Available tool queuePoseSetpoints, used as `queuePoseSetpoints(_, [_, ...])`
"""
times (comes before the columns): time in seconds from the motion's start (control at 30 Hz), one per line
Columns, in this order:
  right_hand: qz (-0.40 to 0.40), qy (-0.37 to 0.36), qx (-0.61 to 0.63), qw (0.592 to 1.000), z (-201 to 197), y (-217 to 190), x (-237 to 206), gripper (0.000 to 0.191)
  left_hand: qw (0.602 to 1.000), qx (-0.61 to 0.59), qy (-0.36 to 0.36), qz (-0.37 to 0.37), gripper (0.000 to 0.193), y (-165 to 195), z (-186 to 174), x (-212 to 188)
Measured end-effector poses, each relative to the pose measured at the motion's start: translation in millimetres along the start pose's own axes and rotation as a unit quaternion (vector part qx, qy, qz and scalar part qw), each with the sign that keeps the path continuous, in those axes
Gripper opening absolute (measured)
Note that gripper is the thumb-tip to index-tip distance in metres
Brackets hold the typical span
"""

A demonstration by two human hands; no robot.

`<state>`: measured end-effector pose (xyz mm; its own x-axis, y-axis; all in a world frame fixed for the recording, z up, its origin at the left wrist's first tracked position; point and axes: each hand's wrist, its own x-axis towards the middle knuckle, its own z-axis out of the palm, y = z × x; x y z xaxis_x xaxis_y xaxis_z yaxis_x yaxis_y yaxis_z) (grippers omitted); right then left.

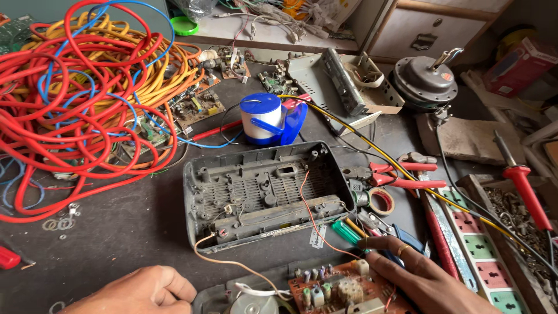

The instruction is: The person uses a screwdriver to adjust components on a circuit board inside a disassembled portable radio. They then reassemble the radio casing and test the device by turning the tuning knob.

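My left hand [142,291] rests as a loose fist on the dark bench at the bottom left, beside the edge of a grey device half [256,299] holding a round metal part. My right hand [421,276], with a ring on one finger, lies flat with fingers spread next to a brown circuit board [334,288] and touches blue-handled pliers [401,235]. Just beyond both hands sits an open grey plastic casing [261,192], dusty inside, with a red wire [311,215] and an orange wire [232,263] running from it toward the board. Neither hand holds anything.
A big tangle of red, orange and blue cables [87,87] fills the left. A blue-and-white canister [264,119] stands behind the casing. Red-handled pliers [401,174], a tape roll [381,200], a green screwdriver [346,232], a socket strip [476,250], a red-handled tool [526,186] and a fan motor [424,78] lie right.
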<state>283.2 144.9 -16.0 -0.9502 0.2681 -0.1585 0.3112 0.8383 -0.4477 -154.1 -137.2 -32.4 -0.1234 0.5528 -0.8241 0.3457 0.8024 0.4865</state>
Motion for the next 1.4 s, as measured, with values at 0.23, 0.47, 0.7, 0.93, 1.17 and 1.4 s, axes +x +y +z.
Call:
queuePoseSetpoints(0.23, [0.168,-0.007,0.246,0.955,-17.3,-2.8,16.9,0.054,0.993,-0.010,-0.039,0.112,0.059,-9.6,2.3,3.0])
queuePoseSetpoints(0.47, [0.314,0.010,0.486,0.816,-27.3,-21.1,26.2,0.051,0.979,-0.105,-0.121,0.125,0.052,-8.5,-2.7,-0.5])
queuePoseSetpoints(0.7, [0.343,0.049,0.689,0.637,-35.2,-24.7,32.4,0.048,0.968,-0.030,-0.116,0.221,0.044,0.4,-2.8,-1.2])
queuePoseSetpoints(0.93, [0.360,0.076,0.651,0.664,-45.3,-48.7,47.1,0.069,0.944,-0.117,-0.130,0.282,0.040,41.1,-1.5,-36.9])
queuePoseSetpoints(1.17, [0.405,0.125,0.539,0.728,-49.3,-89.3,68.7,0.060,0.995,-0.069,0.062,0.037,0.040,69.9,-1.0,-65.2])
queuePoseSetpoints(1.4, [0.375,0.206,0.462,0.777,-41.0,-108.2,62.0,0.035,0.979,-0.151,0.021,0.133,0.034,55.5,1.5,-47.5])
